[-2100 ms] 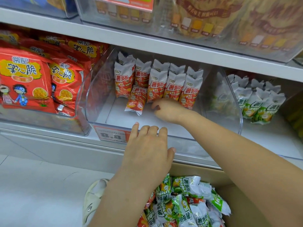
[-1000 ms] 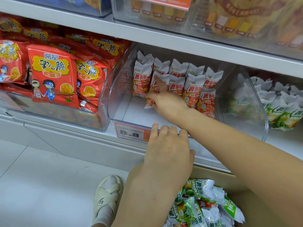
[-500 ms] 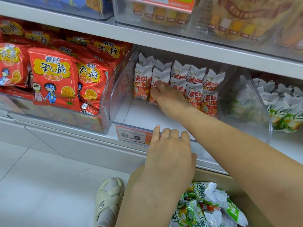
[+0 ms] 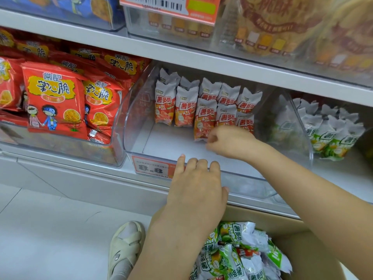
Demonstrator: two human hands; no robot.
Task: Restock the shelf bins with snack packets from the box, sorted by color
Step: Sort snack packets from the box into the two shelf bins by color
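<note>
A clear shelf bin (image 4: pixel 129 110) holds two rows of upright white-and-red snack packets (image 4: pixel 183 106) at its back. My right hand (image 4: pixel 232 142) is inside this bin, fingers curled and pinching the bottom edge of a front-row red snack packet (image 4: pixel 203 120). My left hand (image 4: pixel 198 184) lies flat over the bin's front rim, fingers stretched out, holding nothing. Below my arms the cardboard box (image 4: pixel 292 233) shows mostly green-and-white packets (image 4: pixel 236 251), with a little red among them. Another bin to the right holds green packets (image 4: pixel 331 136).
A bin of large red snack bags (image 4: pixel 54 98) stands to the left. An orange price tag (image 4: pixel 151 166) sits on the middle bin's front. The upper shelf carries more clear bins (image 4: pixel 262 27). A foot in a pale sandal (image 4: pixel 125 247) rests on the white floor.
My right hand has pulled back from the left packets toward the right front of the row and curled onto a packet's bottom edge. The left hand has stayed on the rim.
</note>
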